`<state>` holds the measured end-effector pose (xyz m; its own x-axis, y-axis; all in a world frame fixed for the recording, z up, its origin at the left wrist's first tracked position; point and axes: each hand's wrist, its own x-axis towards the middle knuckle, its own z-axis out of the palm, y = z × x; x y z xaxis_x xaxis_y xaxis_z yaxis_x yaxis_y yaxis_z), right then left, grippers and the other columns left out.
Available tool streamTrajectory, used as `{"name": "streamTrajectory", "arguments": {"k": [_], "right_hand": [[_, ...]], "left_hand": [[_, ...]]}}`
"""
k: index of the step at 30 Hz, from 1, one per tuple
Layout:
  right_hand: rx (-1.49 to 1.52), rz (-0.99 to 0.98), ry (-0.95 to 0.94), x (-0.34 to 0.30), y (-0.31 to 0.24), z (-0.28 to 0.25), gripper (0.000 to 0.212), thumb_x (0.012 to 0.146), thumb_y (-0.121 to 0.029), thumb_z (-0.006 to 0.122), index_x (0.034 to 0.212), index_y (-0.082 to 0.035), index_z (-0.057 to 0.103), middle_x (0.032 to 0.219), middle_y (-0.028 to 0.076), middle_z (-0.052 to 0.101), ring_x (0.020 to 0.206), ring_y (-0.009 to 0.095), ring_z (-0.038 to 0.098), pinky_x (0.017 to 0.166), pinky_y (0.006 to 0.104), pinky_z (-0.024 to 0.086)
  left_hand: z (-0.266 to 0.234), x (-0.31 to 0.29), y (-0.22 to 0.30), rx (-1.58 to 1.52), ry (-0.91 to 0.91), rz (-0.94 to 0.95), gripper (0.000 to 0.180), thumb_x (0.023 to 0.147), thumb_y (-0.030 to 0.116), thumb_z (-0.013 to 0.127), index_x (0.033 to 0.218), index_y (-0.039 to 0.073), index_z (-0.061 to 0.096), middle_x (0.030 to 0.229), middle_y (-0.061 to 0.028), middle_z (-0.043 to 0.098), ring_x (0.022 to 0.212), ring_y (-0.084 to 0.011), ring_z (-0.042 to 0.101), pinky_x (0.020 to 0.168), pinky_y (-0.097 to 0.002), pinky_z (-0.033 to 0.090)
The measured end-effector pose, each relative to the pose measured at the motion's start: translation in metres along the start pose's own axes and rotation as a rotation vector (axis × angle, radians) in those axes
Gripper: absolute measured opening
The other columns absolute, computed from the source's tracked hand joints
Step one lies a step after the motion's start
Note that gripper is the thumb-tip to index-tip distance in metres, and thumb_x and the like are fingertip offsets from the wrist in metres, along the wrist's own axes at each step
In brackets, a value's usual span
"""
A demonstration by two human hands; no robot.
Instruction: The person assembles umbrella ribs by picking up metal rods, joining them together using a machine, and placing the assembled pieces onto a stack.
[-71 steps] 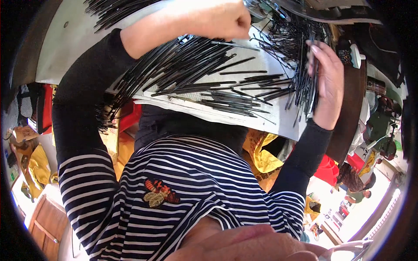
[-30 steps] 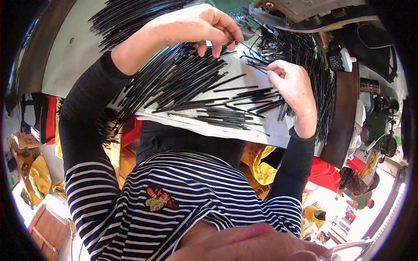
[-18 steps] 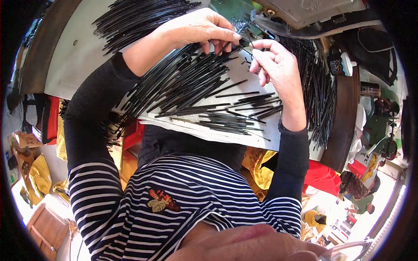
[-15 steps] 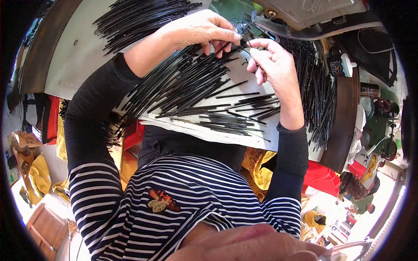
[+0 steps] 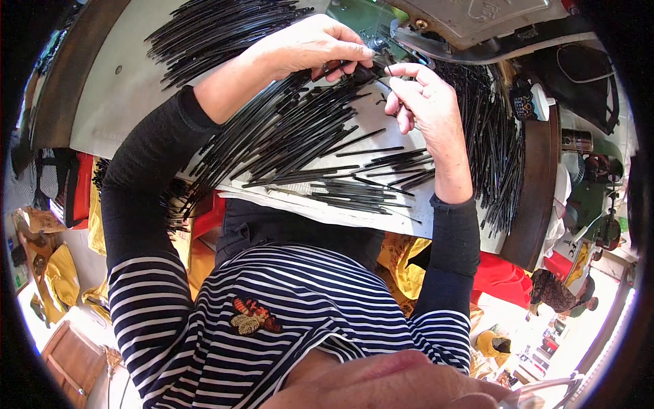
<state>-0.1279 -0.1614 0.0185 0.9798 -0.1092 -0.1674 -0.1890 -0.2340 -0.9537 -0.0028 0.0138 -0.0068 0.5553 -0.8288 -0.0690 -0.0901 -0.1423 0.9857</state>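
My left hand (image 5: 335, 49) is closed over the far middle of the white work surface, thumb against its fingers, with a black strip (image 5: 332, 71) showing under them. Just to the right, my right hand (image 5: 424, 97) pinches thumb and forefinger together on a thin dark strip whose end is hard to make out. The two hands are close but apart, by a small metal machine part (image 5: 376, 43). Below them, many long thin black strips (image 5: 272, 136) lie fanned toward my body. A smaller loose group (image 5: 361, 194) rests at the near edge.
Another pile of black strips (image 5: 218, 34) lies at the far left, and a dense one (image 5: 487, 150) fills the right side. A grey metal machine housing (image 5: 477, 20) stands at the far right. Dark wooden edges (image 5: 535, 198) border the table. A patterned cup (image 5: 528, 102) sits at right.
My left fingers have curled in and a black strip now shows more plainly beneath them. My right hand has shifted slightly left. The piles look the same.
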Motion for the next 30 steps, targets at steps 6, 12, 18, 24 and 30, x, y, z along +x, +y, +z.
{"name": "streamTrajectory", "arguments": {"k": [6, 12, 18, 24, 30], "right_hand": [[0.041, -0.02, 0.015, 0.007, 0.0, -0.002, 0.022, 0.087, -0.015, 0.055, 0.104, -0.001, 0.056, 0.065, 0.005, 0.06, 0.041, 0.005, 0.047, 0.039, 0.0172, 0.032], [0.084, -0.018, 0.042, 0.01, -0.001, -0.002, 0.023, 0.086, -0.015, 0.056, 0.104, 0.0, 0.056, 0.065, 0.006, 0.06, 0.041, 0.005, 0.047, 0.039, 0.0169, 0.032], [0.086, -0.015, 0.032, 0.01, 0.003, -0.002, 0.025, 0.086, -0.016, 0.056, 0.105, 0.001, 0.055, 0.066, 0.005, 0.059, 0.042, 0.004, 0.046, 0.039, 0.016, 0.032], [0.207, -0.003, 0.018, 0.01, 0.007, -0.004, 0.024, 0.085, -0.014, 0.057, 0.104, 0.001, 0.055, 0.066, 0.007, 0.06, 0.042, 0.006, 0.049, 0.04, 0.017, 0.036], [0.345, 0.004, 0.021, 0.015, 0.011, -0.001, 0.026, 0.084, -0.01, 0.057, 0.106, 0.003, 0.055, 0.069, 0.008, 0.06, 0.048, 0.011, 0.054, 0.046, 0.0208, 0.044]], "left_hand": [[-0.004, 0.007, 0.007, 0.122, 0.008, 0.051, 0.032, 0.087, 0.03, 0.055, 0.093, 0.0, 0.064, 0.061, 0.0035, 0.051, 0.046, -0.0021, 0.045, 0.039, -0.0161, 0.031], [-0.006, 0.011, 0.008, 0.098, 0.021, 0.042, 0.033, 0.087, 0.032, 0.055, 0.095, 0.001, 0.064, 0.06, 0.0032, 0.052, 0.046, -0.0013, 0.044, 0.04, -0.0157, 0.031], [-0.007, 0.015, 0.005, 0.098, 0.011, 0.009, 0.035, 0.086, 0.032, 0.056, 0.096, -0.001, 0.064, 0.057, 0.0023, 0.051, 0.045, -0.002, 0.042, 0.041, -0.0165, 0.03], [-0.006, 0.014, 0.014, 0.042, -0.002, -0.045, 0.035, 0.085, 0.029, 0.057, 0.096, -0.004, 0.063, 0.051, 0.0005, 0.048, 0.038, -0.0029, 0.036, 0.039, -0.0187, 0.027], [-0.003, 0.004, 0.014, 0.034, 0.08, -0.075, 0.034, 0.084, 0.033, 0.057, 0.092, 0.001, 0.066, 0.05, 0.0008, 0.047, 0.038, -0.0033, 0.036, 0.038, -0.0201, 0.026]]}}
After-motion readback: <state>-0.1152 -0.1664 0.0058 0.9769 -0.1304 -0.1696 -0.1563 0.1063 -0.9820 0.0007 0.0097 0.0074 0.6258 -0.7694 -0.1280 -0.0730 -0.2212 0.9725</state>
